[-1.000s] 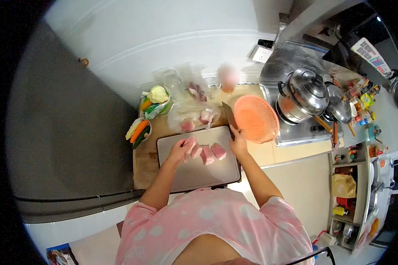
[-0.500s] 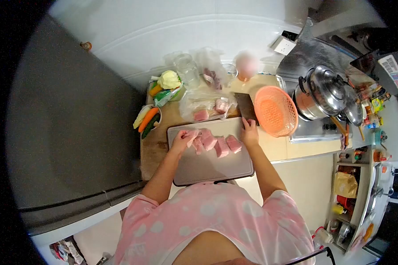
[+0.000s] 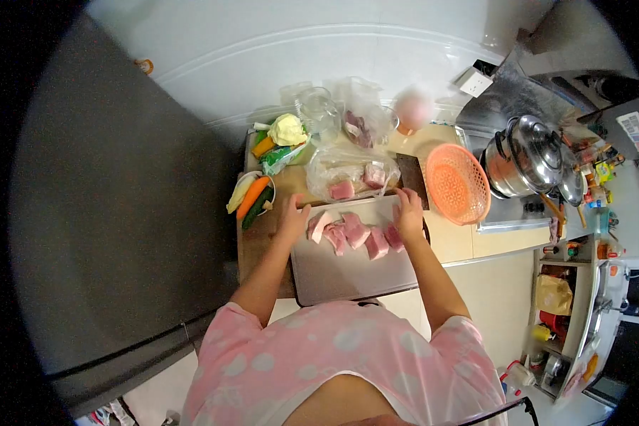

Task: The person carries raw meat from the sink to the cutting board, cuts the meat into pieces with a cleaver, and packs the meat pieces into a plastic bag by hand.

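A pale grey cutting board (image 3: 355,277) lies in front of me with several pieces of raw pork (image 3: 356,231) along its upper half. At the board's upper left corner, my left hand (image 3: 290,220) grips the edge, thumb and fingers bent around it. My right hand (image 3: 407,216) is at the upper right corner, fingers over the edge, close to the rightmost piece of meat. Just beyond it rests a cleaver (image 3: 412,177) with a dark blade; its handle is mostly hidden by the hand. Neither hand holds meat.
Behind the board is a clear plastic bag (image 3: 326,170) with two meat chunks. Vegetables (image 3: 253,197) fill a bowl at left, near more produce (image 3: 287,131). An orange colander (image 3: 456,184) stands at right, beside a steel pot (image 3: 529,153) on the stove. A dark grey fridge-like surface (image 3: 135,199) borders the left.
My left hand has let go of a pork slice, which now lies on the board, and moved to the board's corner. My right hand has come off the cleaver onto the board's edge.
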A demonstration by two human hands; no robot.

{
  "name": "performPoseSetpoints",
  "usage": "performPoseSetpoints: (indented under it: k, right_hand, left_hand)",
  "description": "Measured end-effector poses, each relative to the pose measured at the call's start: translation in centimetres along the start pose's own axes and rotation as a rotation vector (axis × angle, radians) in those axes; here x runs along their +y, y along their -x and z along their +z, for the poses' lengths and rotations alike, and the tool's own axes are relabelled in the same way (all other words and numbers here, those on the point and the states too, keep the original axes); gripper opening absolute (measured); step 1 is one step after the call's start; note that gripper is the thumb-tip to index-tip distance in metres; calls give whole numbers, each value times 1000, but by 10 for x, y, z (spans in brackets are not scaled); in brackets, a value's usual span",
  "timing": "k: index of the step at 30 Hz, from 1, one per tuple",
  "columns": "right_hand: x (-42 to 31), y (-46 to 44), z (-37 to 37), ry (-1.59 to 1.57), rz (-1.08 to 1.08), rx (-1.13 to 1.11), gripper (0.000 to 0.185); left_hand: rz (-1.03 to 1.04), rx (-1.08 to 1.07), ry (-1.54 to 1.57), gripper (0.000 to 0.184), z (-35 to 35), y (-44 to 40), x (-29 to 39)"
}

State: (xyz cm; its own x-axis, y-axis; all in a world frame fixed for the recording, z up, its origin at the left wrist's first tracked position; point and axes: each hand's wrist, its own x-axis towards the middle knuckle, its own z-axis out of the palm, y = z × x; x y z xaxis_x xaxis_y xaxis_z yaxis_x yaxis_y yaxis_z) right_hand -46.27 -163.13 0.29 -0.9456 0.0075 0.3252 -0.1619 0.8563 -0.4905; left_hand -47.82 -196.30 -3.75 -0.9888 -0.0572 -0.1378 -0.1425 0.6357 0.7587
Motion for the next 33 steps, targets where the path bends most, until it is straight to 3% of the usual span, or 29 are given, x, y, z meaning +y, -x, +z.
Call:
performPoseSetpoints:
  k: [4,5,8,11,14,17,20,26,29,33]
  right_hand:
    - [-32,-28,19,-186,21,-177,30]
    - [-33,-30,39,-198,-66,-156,26]
    - [-57,-44,57,-189,-105,-338,28]
    - [-70,-40,48,-237,165,-810,33]
    - [-93,-16,16,8,28,-872,49]
    - [-108,5,7,161,134,-736,62]
    - [-97,30,42,282,121,-644,69]
    - [-96,38,49,230,5,-520,52]
    - [-98,22,26,-90,140,-428,40]
    - [-64,-9,49,-654,480,-294,36]
  left_hand:
    - [91,-35,-17,43,12,-38,32]
    - [107,-44,-24,43,16,-46,37]
    - [176,-17,-12,45,40,-69,20]
    - [147,-38,-59,53,56,-89,-12]
    - [198,-37,-65,59,42,-73,-3]
    - [222,-19,-87,62,34,-57,5]
    - [231,30,-50,64,35,-47,6]
    - [300,245,10,59,41,-49,4]
    - [285,208,74,56,33,-56,-2]
    - [167,202,36,56,27,-57,-4]
